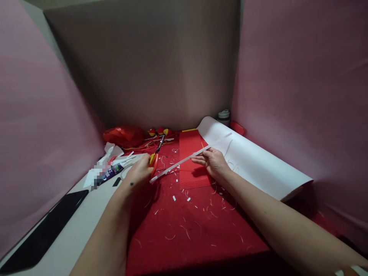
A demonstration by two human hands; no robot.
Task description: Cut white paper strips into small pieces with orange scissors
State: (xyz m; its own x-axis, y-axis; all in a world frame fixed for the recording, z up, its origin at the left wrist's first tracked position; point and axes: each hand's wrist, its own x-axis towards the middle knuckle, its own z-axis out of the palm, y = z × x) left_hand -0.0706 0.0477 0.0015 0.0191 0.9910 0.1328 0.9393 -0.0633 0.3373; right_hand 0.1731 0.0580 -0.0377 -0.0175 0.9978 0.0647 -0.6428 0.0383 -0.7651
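My left hand (141, 170) is closed round the orange and yellow handles of a pair of scissors (154, 163), whose blades point away from me. My right hand (214, 161) pinches a long, thin white strip (182, 161) between thumb and fingers, with its other fingers stretched out. The strip slants from beside the scissor handles up to the right, over red paper (191, 143) with a striped lower part. Below the hands lies a red cloth (184, 237) strewn with small white scraps.
A large white paper roll (255, 159) lies on the right, before a lidded bottle (224, 117). Along the back are a red plastic bag (123, 136) and small red-yellow figures (161, 131). At the left are a glue tube (113, 171) and a black flat object (46, 230).
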